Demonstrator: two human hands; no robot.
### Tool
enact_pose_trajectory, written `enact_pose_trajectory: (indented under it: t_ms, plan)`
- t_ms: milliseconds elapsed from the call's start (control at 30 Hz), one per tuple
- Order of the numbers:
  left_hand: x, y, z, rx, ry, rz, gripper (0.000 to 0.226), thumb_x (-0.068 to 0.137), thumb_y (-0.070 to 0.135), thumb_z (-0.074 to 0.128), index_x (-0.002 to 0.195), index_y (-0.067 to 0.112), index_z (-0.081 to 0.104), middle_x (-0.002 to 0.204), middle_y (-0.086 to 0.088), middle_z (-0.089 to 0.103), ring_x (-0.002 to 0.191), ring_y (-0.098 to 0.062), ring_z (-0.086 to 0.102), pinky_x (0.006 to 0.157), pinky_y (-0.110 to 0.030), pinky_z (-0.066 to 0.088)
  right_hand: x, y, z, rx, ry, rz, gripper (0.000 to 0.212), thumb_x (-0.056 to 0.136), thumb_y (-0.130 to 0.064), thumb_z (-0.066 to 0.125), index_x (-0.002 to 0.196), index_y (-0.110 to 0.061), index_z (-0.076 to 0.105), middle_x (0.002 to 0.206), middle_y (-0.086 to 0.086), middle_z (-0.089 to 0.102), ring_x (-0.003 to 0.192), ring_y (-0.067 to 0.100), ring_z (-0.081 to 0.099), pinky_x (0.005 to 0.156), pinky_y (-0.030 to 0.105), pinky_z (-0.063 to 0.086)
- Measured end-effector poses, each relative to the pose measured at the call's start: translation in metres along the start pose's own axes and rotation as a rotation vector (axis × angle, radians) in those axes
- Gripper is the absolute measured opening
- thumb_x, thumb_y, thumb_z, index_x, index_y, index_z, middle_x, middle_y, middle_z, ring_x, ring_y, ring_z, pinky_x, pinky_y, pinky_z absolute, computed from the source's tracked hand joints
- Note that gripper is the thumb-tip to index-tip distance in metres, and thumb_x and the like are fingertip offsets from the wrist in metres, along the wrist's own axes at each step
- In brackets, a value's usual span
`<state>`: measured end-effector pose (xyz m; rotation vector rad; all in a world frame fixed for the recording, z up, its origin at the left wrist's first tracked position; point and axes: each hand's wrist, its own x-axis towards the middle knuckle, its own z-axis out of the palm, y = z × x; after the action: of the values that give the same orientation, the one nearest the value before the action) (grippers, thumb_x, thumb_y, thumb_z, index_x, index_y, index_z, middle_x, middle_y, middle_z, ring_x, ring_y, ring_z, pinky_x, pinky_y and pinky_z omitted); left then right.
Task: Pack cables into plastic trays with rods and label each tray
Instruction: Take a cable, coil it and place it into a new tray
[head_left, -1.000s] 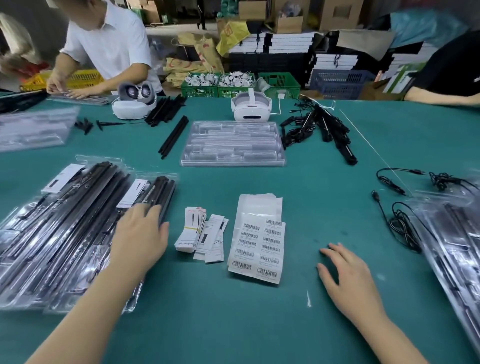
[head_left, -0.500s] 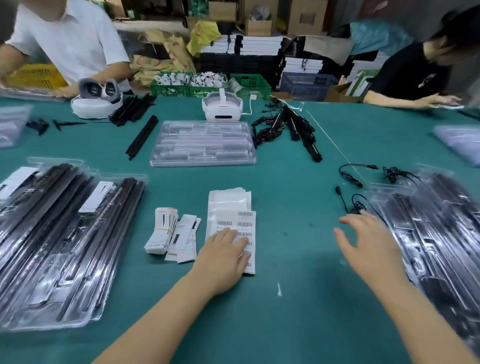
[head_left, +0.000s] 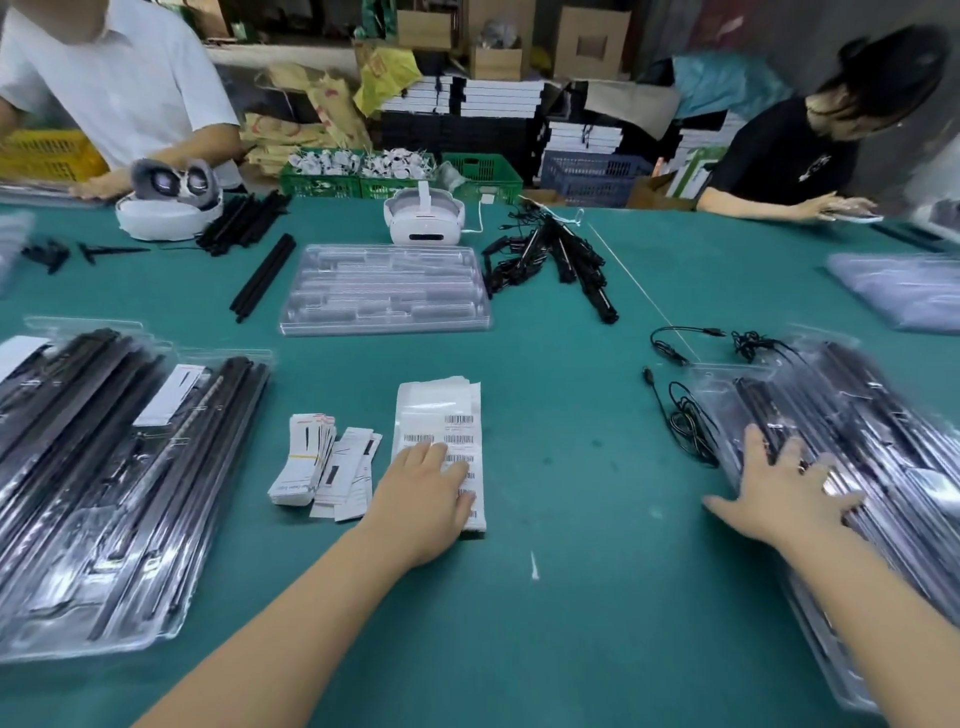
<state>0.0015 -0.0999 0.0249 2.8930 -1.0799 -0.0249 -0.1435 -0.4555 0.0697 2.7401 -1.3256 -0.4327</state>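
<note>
My left hand lies flat on a white sheet of barcode labels in the middle of the green table. My right hand rests with spread fingers on the near edge of a stack of clear plastic trays holding black rods at the right. Loose black cables lie just left of that stack. At the left sits another stack of filled trays, each with a white label. A pile of small white tags lies beside the label sheet.
An empty clear tray sits mid-table, with loose black rods to its left and a heap of black rods and cables to its right. Two white headsets stand behind. Two people work at the far side.
My right hand moved right onto the right tray stack. My left hand left the left trays and came to rest on the barcode label sheet. The view turned right.
</note>
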Motion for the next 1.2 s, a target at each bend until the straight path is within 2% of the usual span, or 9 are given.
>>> enact_pose_trajectory:
  t_ms: [133,233,367,433,600,767,967,1067,1200]
  plan:
    - [-0.003,0.018,-0.024,-0.077,0.241,0.117,0.035,0.098,0.024,0.054,0.127,0.006,0.061,0.144,-0.021,0.048,0.138,-0.038,0.042,0.114,-0.045,0.033,0.005,0.018,-0.021,0.235,0.168,0.014,0.103,0.076,-0.092,0.011,0.152,-0.026,0.03,0.153,0.022,0.035,0.139,0.043,0.036,0.108,0.065,0.03]
    - [0.001,0.054,-0.037,-0.511,0.385,0.125,0.025,0.094,0.012,0.06,0.117,0.006,0.067,0.117,-0.01,0.065,0.105,-0.024,0.064,0.091,-0.032,0.05,0.009,0.04,-0.022,0.237,0.262,0.025,0.094,0.083,-0.08,0.028,0.141,-0.008,0.045,0.126,0.023,0.06,0.115,0.04,0.056,0.093,0.052,0.051]
    - [0.018,0.138,-0.046,-1.57,-0.395,-0.285,0.017,0.099,0.016,0.055,0.115,0.009,0.056,0.096,-0.007,0.06,0.086,-0.023,0.069,0.086,-0.034,0.056,0.003,0.052,-0.01,0.212,0.256,-0.023,0.078,0.09,-0.068,0.046,0.14,-0.008,0.047,0.125,0.02,0.062,0.112,0.037,0.059,0.091,0.047,0.053]
    - [0.034,0.178,-0.038,-1.732,-0.599,-0.323,0.011,0.1,0.022,0.058,0.102,0.014,0.051,0.09,-0.007,0.051,0.081,-0.022,0.058,0.08,-0.033,0.055,0.002,0.054,-0.004,0.215,0.297,-0.028,0.075,0.09,-0.067,0.046,0.139,-0.01,0.049,0.13,0.021,0.059,0.116,0.037,0.057,0.094,0.047,0.05]
    - [0.066,0.261,-0.035,-1.895,-0.684,-0.41,0.051,0.09,0.033,0.07,0.131,0.006,0.054,0.11,-0.015,0.061,0.091,-0.023,0.059,0.088,-0.033,0.054,0.005,0.065,0.004,0.208,0.313,0.016,0.068,0.09,-0.065,0.05,0.135,-0.015,0.053,0.124,0.025,0.06,0.114,0.041,0.056,0.096,0.047,0.046]
    - [0.093,0.301,-0.037,-1.752,-0.603,-0.504,0.055,0.084,0.031,0.077,0.125,0.0,0.058,0.111,-0.015,0.071,0.098,-0.028,0.07,0.09,-0.044,0.058,0.011,0.07,0.01,0.308,0.279,0.012,0.058,0.095,-0.058,0.043,0.131,-0.014,0.054,0.107,0.024,0.071,0.108,0.038,0.062,0.102,0.045,0.035]
    - [0.102,0.303,-0.034,-1.64,-0.489,-0.58,0.038,0.086,0.027,0.076,0.11,0.007,0.054,0.091,-0.006,0.061,0.077,-0.02,0.062,0.066,-0.03,0.056,0.009,0.066,0.01,0.51,0.281,-0.025,0.059,0.095,-0.05,0.053,0.138,-0.01,0.05,0.129,0.025,0.06,0.118,0.04,0.056,0.097,0.046,0.043]
    - [0.102,0.287,-0.028,-1.596,-0.393,-0.61,0.047,0.084,0.03,0.077,0.115,0.006,0.052,0.107,-0.011,0.064,0.091,-0.026,0.065,0.081,-0.039,0.059,0.002,0.054,0.008,0.607,0.234,-0.098,0.061,0.094,-0.049,0.056,0.142,-0.014,0.046,0.139,0.02,0.052,0.123,0.036,0.053,0.098,0.045,0.044]
    - [0.099,0.235,-0.02,-1.547,-0.227,-0.649,0.049,0.083,0.033,0.077,0.115,0.004,0.054,0.105,-0.011,0.065,0.084,-0.023,0.065,0.068,-0.032,0.056,-0.016,0.009,0.006,0.688,0.227,-0.215,0.062,0.093,-0.047,0.059,0.146,-0.018,0.042,0.144,0.015,0.05,0.13,0.033,0.048,0.102,0.044,0.041]
